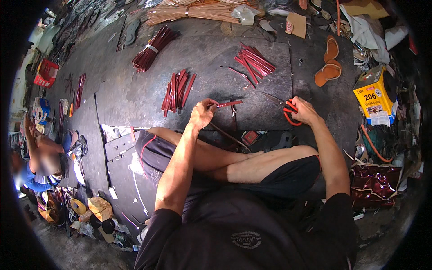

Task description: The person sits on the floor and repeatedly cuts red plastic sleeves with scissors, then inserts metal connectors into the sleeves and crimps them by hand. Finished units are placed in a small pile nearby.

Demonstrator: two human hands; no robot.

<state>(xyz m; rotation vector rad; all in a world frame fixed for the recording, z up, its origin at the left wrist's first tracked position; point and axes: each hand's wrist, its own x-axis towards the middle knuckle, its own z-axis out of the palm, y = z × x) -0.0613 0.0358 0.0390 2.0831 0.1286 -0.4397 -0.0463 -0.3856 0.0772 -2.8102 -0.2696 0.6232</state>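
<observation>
Pinched in my left hand (202, 112) is a short dark-red shiny strip (230, 104), its free end pointing right. My right hand (303, 111) grips orange-handled scissors (289, 112); their blades (272, 97) point left toward the strip, apart from it. Under the strip's free end, another dark strip (233, 114) lies on the black board (211, 58). Beyond my left hand is a loose pile of red strips (176, 92). A second pile (255, 62) lies farther off, with a single strip (241, 76) beside it. A banded bundle of red strips (152, 48) rests at the far left.
Tan sticks (193, 12) lie tied at the far edge. Orange sandals (329, 63) and a yellow can (374, 96) stand to the right. My crossed legs (243, 166) border the board's near side. Another person (42, 155) sits at the left.
</observation>
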